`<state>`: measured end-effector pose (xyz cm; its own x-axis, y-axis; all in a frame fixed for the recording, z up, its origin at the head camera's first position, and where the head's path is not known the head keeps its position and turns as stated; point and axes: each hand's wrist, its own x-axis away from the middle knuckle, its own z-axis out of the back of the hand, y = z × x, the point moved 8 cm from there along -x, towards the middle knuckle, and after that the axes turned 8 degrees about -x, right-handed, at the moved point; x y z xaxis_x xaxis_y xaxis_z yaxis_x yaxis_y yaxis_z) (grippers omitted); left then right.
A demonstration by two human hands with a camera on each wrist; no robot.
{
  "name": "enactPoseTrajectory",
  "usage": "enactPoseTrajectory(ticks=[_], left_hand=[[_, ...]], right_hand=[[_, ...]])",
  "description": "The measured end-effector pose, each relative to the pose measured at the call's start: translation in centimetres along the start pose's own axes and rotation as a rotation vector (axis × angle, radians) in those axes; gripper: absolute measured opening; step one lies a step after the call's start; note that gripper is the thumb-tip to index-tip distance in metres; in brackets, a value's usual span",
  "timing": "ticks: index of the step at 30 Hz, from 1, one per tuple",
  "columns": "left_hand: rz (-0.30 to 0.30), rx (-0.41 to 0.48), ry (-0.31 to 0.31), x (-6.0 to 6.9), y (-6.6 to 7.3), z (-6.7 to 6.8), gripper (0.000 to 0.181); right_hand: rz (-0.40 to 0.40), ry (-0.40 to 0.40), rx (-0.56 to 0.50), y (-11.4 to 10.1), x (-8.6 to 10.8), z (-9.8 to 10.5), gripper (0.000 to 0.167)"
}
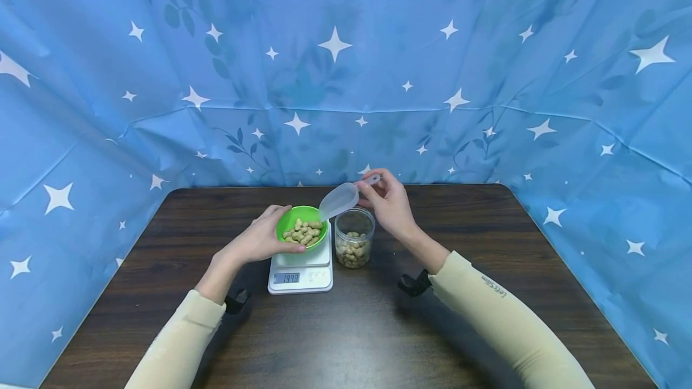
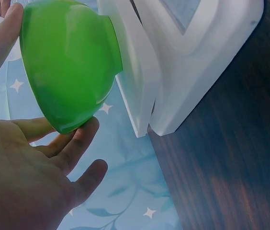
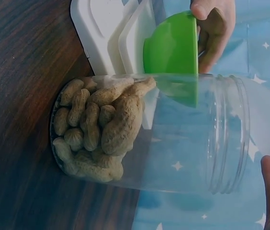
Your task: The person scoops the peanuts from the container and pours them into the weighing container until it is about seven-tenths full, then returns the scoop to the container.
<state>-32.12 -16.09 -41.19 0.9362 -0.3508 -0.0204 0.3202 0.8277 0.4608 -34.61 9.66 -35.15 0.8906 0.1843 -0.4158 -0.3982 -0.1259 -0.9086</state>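
A green bowl (image 1: 292, 217) with several unshelled peanuts (image 1: 304, 233) in it sits on a white kitchen scale (image 1: 319, 281). My left hand (image 1: 261, 238) holds the bowl by its sides, thumb at the near rim and fingers on the far side. Between the thumb and fingers of my right hand (image 1: 390, 202) is the handle of a translucent plastic scoop (image 1: 339, 200). The scoop tilts with its tip at the bowl's right rim; no peanuts show in it. Just below the right hand stands a clear open jar (image 3: 178, 167), its lower part filled with peanuts (image 3: 123, 124).
The scale's display (image 1: 286, 278) shows dark digits, too small to read surely. Scale and jar stand side by side on a dark wooden table (image 1: 378, 341). A blue cloth with white stars (image 1: 346, 77) hangs behind the table's far edge.
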Motion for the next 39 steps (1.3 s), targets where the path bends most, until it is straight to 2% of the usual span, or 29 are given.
enactPoseTrajectory(ticks=[12, 15, 19, 28, 39], left_hand=[[-0.011, -0.014, -0.009, -0.1, 0.1, 0.1, 0.111], [-0.020, -0.016, 0.009, -0.2, 0.4, 0.3, 0.110], [-0.060, 0.000, 0.047, -0.6, 1.6, 0.6, 0.106], [-0.162, -0.007, 0.094, -1.9, 4.7, -0.2, 0.094], [-0.216, -0.032, 0.084, -3.0, 7.3, -1.6, 0.087]], right_hand=[[-0.018, 0.026, -0.077, -0.1, 0.6, 1.7, 0.024], [-0.028, 0.041, -0.088, -0.1, 0.7, 2.1, 0.022], [-0.035, 0.061, -0.096, 0.1, 0.8, 2.7, 0.021], [-0.048, 0.089, -0.109, 0.1, 1.1, 3.8, 0.021], [-0.066, 0.126, -0.106, -0.1, 1.8, 5.4, 0.019]])
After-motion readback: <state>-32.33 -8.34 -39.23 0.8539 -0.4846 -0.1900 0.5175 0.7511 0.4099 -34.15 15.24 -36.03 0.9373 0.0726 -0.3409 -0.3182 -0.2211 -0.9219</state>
